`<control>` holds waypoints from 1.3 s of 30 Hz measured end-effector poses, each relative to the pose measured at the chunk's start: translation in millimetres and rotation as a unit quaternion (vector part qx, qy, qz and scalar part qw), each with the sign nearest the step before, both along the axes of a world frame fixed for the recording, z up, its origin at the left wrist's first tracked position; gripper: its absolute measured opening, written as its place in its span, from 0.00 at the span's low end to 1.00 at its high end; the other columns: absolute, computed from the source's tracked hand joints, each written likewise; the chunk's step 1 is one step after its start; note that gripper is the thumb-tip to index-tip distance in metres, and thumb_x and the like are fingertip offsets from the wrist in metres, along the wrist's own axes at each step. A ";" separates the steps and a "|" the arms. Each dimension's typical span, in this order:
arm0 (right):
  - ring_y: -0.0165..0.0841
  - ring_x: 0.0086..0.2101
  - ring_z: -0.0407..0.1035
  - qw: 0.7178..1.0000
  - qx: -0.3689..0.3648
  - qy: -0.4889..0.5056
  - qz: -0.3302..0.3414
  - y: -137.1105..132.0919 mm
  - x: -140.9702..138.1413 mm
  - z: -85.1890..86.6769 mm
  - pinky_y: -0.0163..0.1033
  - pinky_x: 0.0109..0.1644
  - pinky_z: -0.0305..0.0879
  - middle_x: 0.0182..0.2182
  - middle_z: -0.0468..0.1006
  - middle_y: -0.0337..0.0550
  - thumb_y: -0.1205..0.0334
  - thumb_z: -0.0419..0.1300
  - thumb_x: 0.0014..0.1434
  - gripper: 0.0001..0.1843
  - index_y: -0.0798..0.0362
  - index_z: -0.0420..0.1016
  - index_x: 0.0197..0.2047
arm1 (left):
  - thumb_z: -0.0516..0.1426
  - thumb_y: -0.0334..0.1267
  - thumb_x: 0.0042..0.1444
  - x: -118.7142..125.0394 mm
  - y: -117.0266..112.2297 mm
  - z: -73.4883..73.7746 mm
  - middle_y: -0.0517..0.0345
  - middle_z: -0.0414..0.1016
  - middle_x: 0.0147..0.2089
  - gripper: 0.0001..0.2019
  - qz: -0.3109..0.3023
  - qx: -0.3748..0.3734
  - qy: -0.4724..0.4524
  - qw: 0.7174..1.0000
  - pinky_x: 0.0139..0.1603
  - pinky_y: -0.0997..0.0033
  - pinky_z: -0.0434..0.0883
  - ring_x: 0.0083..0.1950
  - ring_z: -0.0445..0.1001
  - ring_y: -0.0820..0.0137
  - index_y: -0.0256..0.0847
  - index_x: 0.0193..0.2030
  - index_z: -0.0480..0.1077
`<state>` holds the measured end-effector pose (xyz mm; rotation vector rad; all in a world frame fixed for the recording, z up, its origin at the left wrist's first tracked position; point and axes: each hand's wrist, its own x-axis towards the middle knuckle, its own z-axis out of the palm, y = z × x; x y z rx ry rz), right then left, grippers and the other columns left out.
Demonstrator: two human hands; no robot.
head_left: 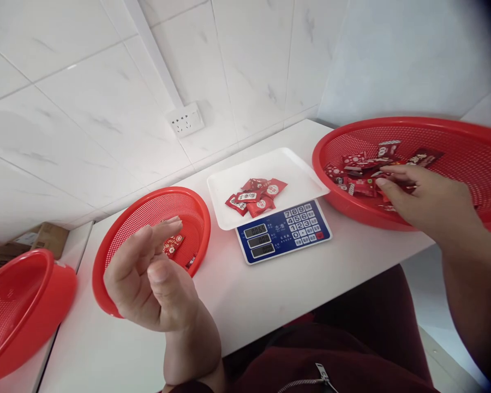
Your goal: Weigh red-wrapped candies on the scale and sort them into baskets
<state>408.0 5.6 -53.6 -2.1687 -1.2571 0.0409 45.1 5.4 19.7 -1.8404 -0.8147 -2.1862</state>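
My left hand (155,278) is raised in front of the middle red basket (147,204), palm turned inward, fingers curved and the thumb apart, holding nothing. Behind it, a red packet (173,245) lies in that basket. My right hand (425,199) reaches into the big red basket (364,128), thumb and forefinger slightly apart just over several small red packets (362,186); no packet is plainly held. Between the hands, a small pile of red packets (257,196) rests on a white tray (286,169), which sits on a blue digital scale (284,232).
A third red basket (20,305) stands at the far left, with a cardboard box (51,238) behind it. The white table (286,295) runs along a tiled wall, which carries a power socket (185,120).
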 end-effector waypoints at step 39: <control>0.42 0.58 0.60 0.929 -0.075 -0.144 0.332 118.5 -119.1 -1.7 0.48 0.58 0.57 0.56 0.72 0.46 0.58 0.52 0.60 0.17 0.50 0.76 0.47 | 0.56 0.35 0.60 -5.8 -11.9 0.6 0.58 0.79 0.38 0.13 -0.048 -0.070 -0.017 0.996 0.43 0.50 0.75 0.39 0.79 0.63 0.43 0.51 0.72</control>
